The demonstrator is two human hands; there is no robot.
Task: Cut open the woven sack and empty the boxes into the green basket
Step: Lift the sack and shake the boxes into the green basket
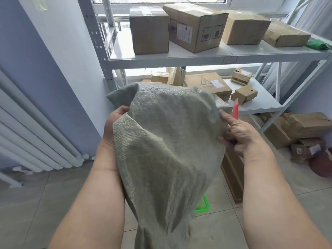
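Both hands lift a grey woven sack [167,141]: left hand [115,123] grasping its left edge, right hand [239,130] clutching its right edge plus a red cutter [235,108], above the green basket [203,205].

No wording, brand or number can be read anywhere in view.
- Large carton on upper shelf [195,26]: white shipping label, print blurred; two black handling pictograms on the side, too small to identify.
- Flat carton on lower shelf [208,83]: triangular printed mark and white label, illegible.
- Shelf edge tag [230,59]: blank or unreadable.
- Carton on the floor [305,150]: white label, illegible.
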